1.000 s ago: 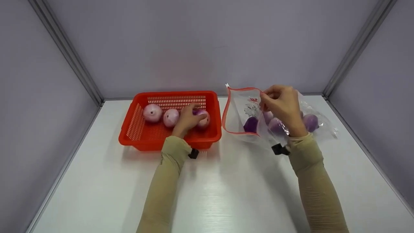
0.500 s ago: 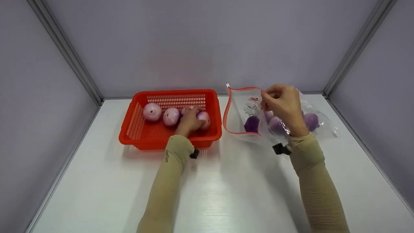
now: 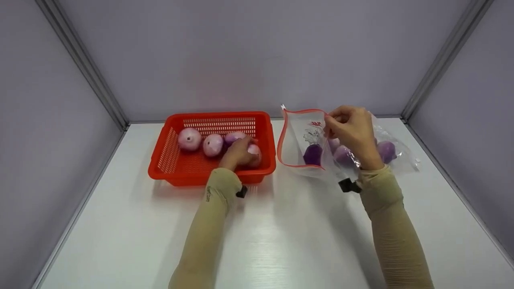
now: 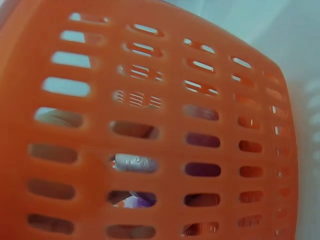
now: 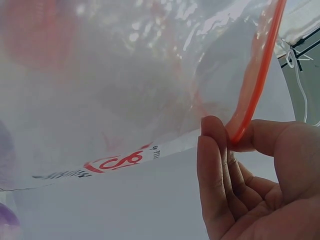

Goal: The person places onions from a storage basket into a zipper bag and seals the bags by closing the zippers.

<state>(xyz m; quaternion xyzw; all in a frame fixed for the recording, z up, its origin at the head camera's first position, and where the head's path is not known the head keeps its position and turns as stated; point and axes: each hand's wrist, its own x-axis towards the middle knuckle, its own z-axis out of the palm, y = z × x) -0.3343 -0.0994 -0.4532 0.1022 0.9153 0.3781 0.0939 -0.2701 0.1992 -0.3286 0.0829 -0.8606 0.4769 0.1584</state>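
Note:
In the head view, a red slotted basket (image 3: pixel 213 180) holds several purple-white onions. My left hand (image 3: pixel 237 153) reaches in and has its fingers curled round the rightmost onion (image 3: pixel 254 152); basket wall (image 4: pixel 170 135) mostly hides that hand in the left wrist view. An onion (image 3: pixel 235 137) lies just behind the hand. My right hand (image 3: pixel 353 130) pinches the red-edged rim of a clear zip bag (image 3: pixel 295 140), whose mouth gapes toward the basket. Inside shows a dark purple onion (image 3: pixel 312 155). The right wrist view shows fingers (image 5: pixel 215 175) and thumb pinching the bag corner.
Behind and right of the right hand, another clear plastic bag (image 3: pixel 401 148) lies around several onions (image 3: pixel 386 151). White tabletop (image 3: pixel 257 241) stretches in front of the basket and bags. Grey panels stand at the back and both sides.
My left hand shifted slightly right and forward inside the basket, from between the two rightmost onions onto the rightmost one. The onion behind it is now more exposed. The right hand is nearly still.

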